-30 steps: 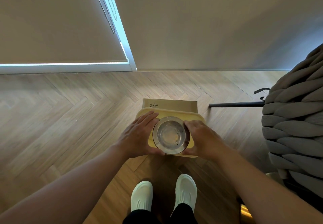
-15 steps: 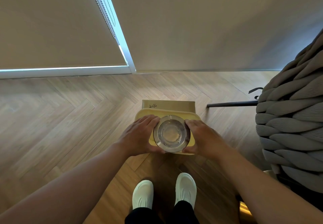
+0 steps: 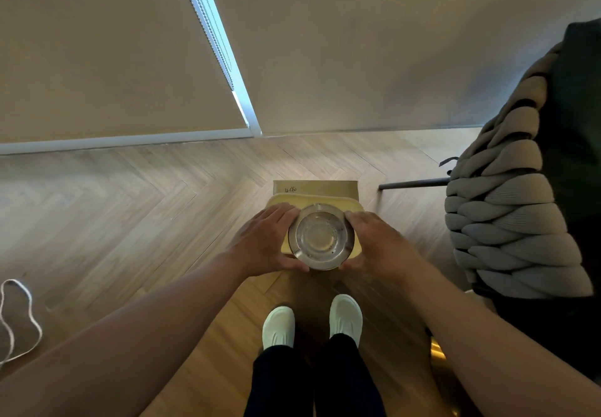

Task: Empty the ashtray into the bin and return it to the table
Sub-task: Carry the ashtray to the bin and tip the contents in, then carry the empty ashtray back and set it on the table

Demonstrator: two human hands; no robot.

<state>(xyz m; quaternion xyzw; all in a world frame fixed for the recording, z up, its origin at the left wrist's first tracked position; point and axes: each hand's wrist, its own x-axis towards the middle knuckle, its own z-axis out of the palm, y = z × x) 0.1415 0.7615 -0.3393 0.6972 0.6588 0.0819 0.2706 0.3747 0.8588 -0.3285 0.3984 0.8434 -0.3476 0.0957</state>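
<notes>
A round clear glass ashtray (image 3: 320, 237) with dark specks of ash inside is held level, opening upward, over a yellow bin (image 3: 353, 206) that stands on the wooden floor. My left hand (image 3: 265, 241) grips the ashtray's left side and my right hand (image 3: 379, 243) grips its right side. A cardboard box (image 3: 315, 187) with handwriting on its flap stands just behind the bin. The ashtray and my hands hide most of the bin's opening. No table is in view.
A chair with a chunky grey knitted throw (image 3: 510, 208) fills the right side, its dark leg (image 3: 413, 184) reaching toward the box. A white cord (image 3: 19, 315) lies on the floor at the left. My white shoes (image 3: 312, 320) stand below the bin. A wall and window blind are behind.
The view has shifted slightly right and the chair looms larger. My hands still hold the ashtray over the bin in nearly the same spot.
</notes>
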